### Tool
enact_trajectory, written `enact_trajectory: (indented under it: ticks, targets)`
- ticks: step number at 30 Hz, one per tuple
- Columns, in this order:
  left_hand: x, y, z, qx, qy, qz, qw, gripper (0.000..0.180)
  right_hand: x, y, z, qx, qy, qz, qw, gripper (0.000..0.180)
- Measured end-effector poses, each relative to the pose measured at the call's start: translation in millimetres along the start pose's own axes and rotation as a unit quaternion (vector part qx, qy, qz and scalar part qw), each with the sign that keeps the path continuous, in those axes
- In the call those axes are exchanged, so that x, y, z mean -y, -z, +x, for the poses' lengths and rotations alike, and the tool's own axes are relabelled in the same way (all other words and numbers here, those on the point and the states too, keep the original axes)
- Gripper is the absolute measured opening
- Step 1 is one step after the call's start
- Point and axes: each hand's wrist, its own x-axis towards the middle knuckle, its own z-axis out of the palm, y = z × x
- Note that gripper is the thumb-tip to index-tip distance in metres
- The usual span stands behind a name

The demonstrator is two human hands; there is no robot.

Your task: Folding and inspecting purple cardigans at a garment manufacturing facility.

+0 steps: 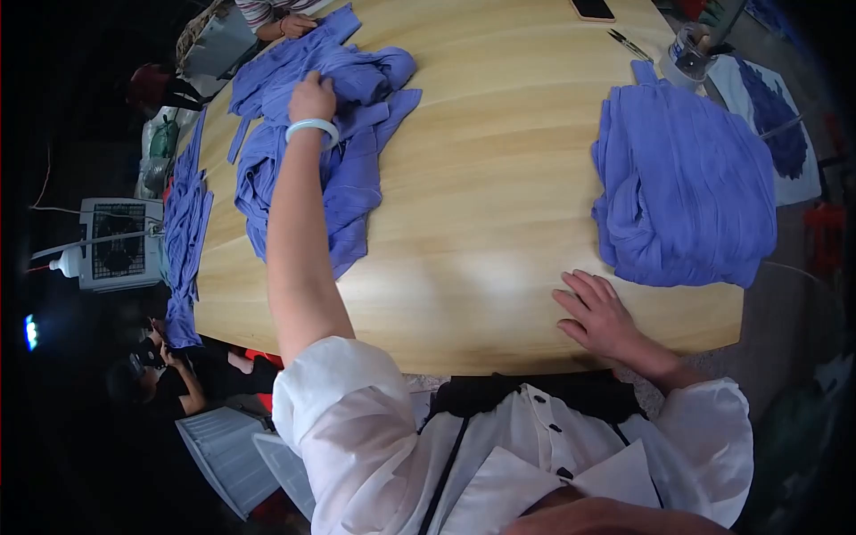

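Note:
My left arm stretches out to the far left of the table, a pale bangle (312, 132) at its wrist. There, my left hand (312, 98) is closed on a blue garment (352, 76) in a loose, rumpled heap; its fingertips are partly hidden against the cloth. My right hand (602, 316) lies on the wooden tabletop near the front edge, fingers spread, holding nothing. Just beyond it, a neat, thick stack of folded blue garments (687, 187) sits at the table's right side.
Another person's hand (297, 25) rests at the heap's far end. Thread snips (629, 43), a clear jar (687, 58) and a phone (592, 9) are at the far right. More blue cloth (185, 232) hangs along the left edge, near a seated person (178, 374).

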Motion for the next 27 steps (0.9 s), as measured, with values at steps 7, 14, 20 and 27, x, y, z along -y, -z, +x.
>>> enact_trajectory:
  ticks: [7, 14, 20, 27]
  targets:
    - [23, 135, 42, -0.229, -0.022, -0.087, 0.969, 0.023, -25, -3, 21, -0.055, 0.037, -0.038, 0.997, 0.041]
    - [-5, 291, 5, -0.411, -0.011, -0.159, 0.898, 0.033, -26, -7, 15, -0.066, 0.049, -0.05, 0.995, 0.041]
    - [-24, 323, -54, -0.274, 0.006, -0.441, 0.855, 0.04, -27, -13, 19, -0.081, 0.047, -0.066, 0.993, 0.04]
    - [-103, 255, -172, -0.109, -0.048, -0.482, 0.868, 0.013, 46, 27, 84, -0.234, 0.052, 0.232, 0.943, 0.058]
